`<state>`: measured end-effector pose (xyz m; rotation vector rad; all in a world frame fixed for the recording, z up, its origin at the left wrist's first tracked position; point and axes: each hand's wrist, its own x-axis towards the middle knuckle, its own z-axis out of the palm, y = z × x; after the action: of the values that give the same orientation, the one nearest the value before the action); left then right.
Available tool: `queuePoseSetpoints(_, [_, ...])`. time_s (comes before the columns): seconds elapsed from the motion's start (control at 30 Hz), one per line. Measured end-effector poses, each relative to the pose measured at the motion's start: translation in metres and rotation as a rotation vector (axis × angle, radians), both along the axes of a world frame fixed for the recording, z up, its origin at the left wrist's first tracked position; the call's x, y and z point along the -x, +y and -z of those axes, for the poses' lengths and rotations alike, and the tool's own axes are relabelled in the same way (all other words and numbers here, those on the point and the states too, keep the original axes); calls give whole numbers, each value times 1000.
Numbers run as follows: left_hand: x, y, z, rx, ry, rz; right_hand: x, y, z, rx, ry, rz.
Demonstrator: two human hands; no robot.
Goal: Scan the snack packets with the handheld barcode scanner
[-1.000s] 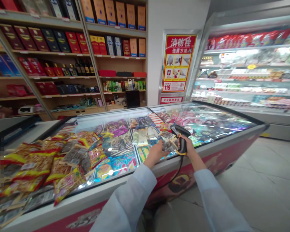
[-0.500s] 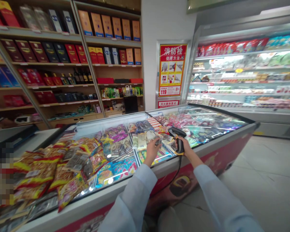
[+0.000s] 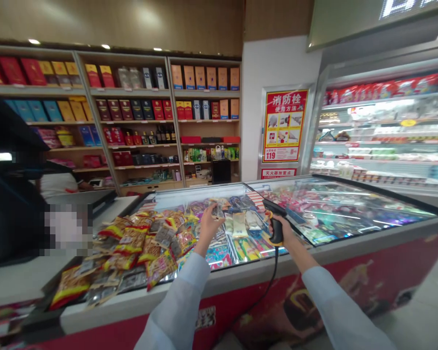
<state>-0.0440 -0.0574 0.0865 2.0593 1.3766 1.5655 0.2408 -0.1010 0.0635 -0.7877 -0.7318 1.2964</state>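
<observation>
My right hand [image 3: 282, 228] is wrapped round the handle of a black and yellow handheld scanner [image 3: 276, 228], whose cable hangs down over the freezer's front. To its left, my left hand [image 3: 207, 227] is raised over the freezer glass, thumb and fingers curved round something small and greyish that I cannot make out. Beyond the left hand, on the left part of the freezer top, lies a pile of red and yellow snack bags [image 3: 131, 240] mixed with small dark packets [image 3: 165, 235]. Wrapped goods [image 3: 240, 224] show beneath the glass between the hands.
The chest freezer's pale front rim [image 3: 237, 274] runs across in front of me. A dark device [image 3: 10, 194] stands on the counter at left, with a person [image 3: 58, 182] behind it. Boxed goods fill the back shelves [image 3: 138, 90]; a lit display fridge [image 3: 379, 131] is at right.
The view has swung left and up. My left hand has moved left, farther from the scanner and closer to the snack bags. The scanner remains in my right hand.
</observation>
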Motion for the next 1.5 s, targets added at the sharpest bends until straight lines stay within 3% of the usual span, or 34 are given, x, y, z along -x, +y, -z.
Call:
queuePoseSetpoints(0.23, [54, 5, 27, -2, 0, -313, 118, 7, 16, -1, 54, -185])
queuePoseSetpoints(0.4, [73, 19, 47, 9, 50, -390, 158, 24, 37, 26, -36, -341])
queuePoseSetpoints(0.57, [80, 26, 61, 1, 37, -404, 165, 30, 53, 118, -75, -466])
queuePoseSetpoints(0.7, [79, 23, 61, -6, 60, -394, 164, 18, 50, 146, -160, -522])
queuePoseSetpoints(0.93, [78, 19, 56, 12, 87, -385, 165, 10, 42, 138, -193, -512])
queuePoseSetpoints(1.5, [77, 18, 54, 45, 95, -393, 162, 17, 52, 135, -175, -530])
